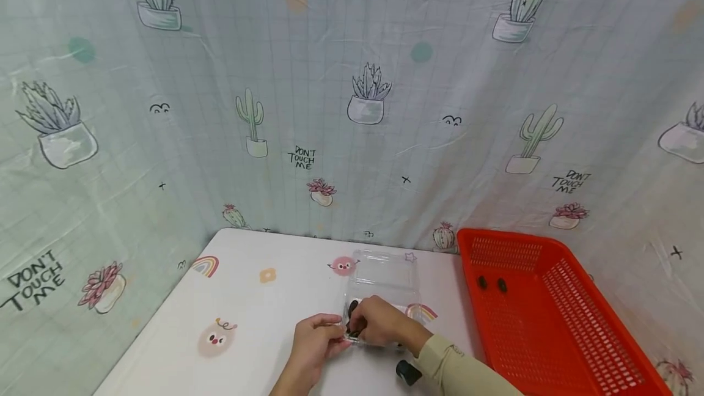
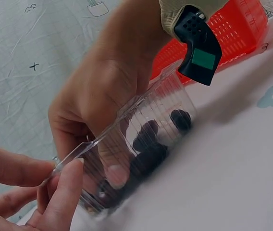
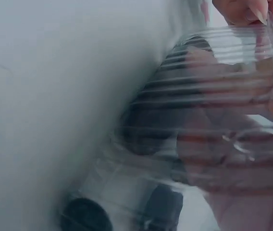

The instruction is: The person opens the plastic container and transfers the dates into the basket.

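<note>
A clear plastic clamshell box (image 1: 414, 298) lies on the white table with its lid folded back. Several dark oval pieces (image 2: 149, 161) sit inside it; their exact kind is hard to tell. My left hand (image 1: 315, 342) pinches the box's left rim between thumb and fingers. From above, my right hand (image 1: 378, 321) reaches into the box, fingers bent downward. In the left wrist view its thumb (image 2: 116, 174) is against a dark oval piece near the left end of the box, partly hidden by the ribbed wall. The right wrist view is blurred by the plastic.
A red perforated basket (image 1: 528, 338) stands at the right, with two dark oval pieces (image 1: 502, 285) in its far left part. A black wrist device (image 1: 408, 373) sits by the right sleeve. A cactus-printed curtain (image 1: 330, 109) hangs behind the table.
</note>
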`<state>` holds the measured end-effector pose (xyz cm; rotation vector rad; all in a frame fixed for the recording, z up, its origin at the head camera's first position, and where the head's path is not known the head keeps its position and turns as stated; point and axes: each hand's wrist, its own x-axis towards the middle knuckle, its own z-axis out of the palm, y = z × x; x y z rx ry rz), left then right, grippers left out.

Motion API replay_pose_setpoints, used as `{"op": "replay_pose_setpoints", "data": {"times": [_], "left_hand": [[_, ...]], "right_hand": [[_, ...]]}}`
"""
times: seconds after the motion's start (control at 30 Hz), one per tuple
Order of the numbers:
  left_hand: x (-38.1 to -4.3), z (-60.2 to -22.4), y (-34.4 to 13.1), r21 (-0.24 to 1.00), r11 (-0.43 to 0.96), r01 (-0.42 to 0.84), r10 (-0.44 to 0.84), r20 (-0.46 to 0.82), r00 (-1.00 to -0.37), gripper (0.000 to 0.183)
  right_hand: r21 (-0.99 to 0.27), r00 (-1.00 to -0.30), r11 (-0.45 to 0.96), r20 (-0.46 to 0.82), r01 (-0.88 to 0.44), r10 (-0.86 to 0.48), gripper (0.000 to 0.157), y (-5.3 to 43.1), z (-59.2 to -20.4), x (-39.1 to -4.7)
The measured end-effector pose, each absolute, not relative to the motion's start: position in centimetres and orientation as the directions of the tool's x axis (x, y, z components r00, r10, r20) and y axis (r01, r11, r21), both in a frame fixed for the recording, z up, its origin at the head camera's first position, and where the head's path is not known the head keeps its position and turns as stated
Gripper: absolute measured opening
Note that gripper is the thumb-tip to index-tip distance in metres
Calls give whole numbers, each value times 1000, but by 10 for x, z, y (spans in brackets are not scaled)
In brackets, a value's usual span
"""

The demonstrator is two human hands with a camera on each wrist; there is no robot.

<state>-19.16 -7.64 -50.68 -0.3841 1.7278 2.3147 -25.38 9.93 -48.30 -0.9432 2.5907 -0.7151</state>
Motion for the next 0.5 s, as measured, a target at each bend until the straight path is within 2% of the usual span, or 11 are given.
{"op": "replay_pose_setpoints", "data": {"times": [0.2,0.5], "left_hand": [[-194,-506,-76,901,-282,-328,25,-335,-942,31],[-193,-504,-75,902,-294,-316,9,-329,-944,31]], "right_hand": [[-550,-756,666,-90,-504,-648,14,104,-482,-259],[-658,-757,586,-37,-473,-652,10,112,-466,-267]]}}
